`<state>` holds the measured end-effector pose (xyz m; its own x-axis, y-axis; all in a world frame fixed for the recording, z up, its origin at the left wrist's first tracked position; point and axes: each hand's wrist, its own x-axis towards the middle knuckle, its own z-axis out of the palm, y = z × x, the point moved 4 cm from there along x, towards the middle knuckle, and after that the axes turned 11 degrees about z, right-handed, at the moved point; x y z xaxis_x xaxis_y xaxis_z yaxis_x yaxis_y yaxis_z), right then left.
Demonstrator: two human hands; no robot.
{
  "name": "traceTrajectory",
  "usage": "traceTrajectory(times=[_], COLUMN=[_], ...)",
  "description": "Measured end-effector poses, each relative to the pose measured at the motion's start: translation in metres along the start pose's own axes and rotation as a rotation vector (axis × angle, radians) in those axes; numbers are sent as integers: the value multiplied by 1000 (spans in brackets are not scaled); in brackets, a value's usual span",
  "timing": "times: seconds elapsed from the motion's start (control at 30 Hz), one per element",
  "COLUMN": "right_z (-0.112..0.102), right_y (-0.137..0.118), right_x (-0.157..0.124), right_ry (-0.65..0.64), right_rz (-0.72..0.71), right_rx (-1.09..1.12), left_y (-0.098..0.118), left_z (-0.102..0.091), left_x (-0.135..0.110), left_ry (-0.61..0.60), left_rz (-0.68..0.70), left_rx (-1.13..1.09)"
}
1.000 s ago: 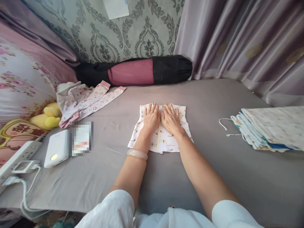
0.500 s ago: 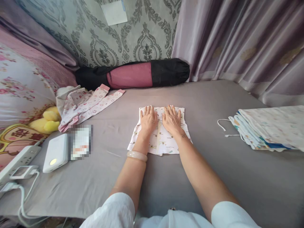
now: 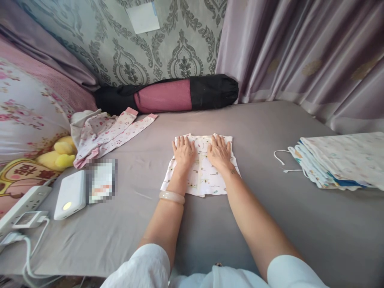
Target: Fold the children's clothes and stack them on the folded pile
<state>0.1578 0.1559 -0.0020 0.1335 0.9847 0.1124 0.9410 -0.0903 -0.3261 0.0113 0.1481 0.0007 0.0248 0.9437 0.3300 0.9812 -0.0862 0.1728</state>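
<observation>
A small folded white cloth with a tiny print (image 3: 201, 176) lies flat on the grey bed sheet (image 3: 270, 224) in the middle of the view. My left hand (image 3: 183, 151) rests palm down on its left half, fingers stretched out. My right hand (image 3: 220, 152) lies flat on the right half, fingers spread toward the far edge. A pale bangle (image 3: 172, 196) sits on my left wrist. Neither hand grips anything.
A stack of folded printed cloths (image 3: 336, 160) lies at the right. A pink-trimmed baby garment (image 3: 105, 132) lies at the left, by a yellow plush toy (image 3: 61, 154). A white power bank (image 3: 70, 195), power strip (image 3: 21, 204) and a rolled mat in a black bag (image 3: 168, 95) are nearby.
My two hands, close together on the cloth before, have slid apart toward its left and right sides while staying flat.
</observation>
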Motion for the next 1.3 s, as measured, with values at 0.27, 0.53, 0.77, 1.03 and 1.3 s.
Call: traceTrajectory(times=[0.27, 0.53, 0.77, 1.03, 1.3], right_z=[2, 1, -25, -20, -25], right_y=[16, 17, 24, 26, 32], right_x=[3, 4, -42, -91, -85], right_ry=[20, -5, -133, -144, -281], right_rz=[140, 102, -174, -303, -294], right_rx=[-18, 3, -67, -119, 9], left_y=[-6, -7, -3, 11, -4], left_z=[6, 1, -22, -33, -27], left_x=[-3, -6, -48, -95, -89], left_ry=[-72, -103, -284, -393, -287], left_rz=[-62, -9, 279, 461, 468], left_rx=[30, 13, -19, -10, -192])
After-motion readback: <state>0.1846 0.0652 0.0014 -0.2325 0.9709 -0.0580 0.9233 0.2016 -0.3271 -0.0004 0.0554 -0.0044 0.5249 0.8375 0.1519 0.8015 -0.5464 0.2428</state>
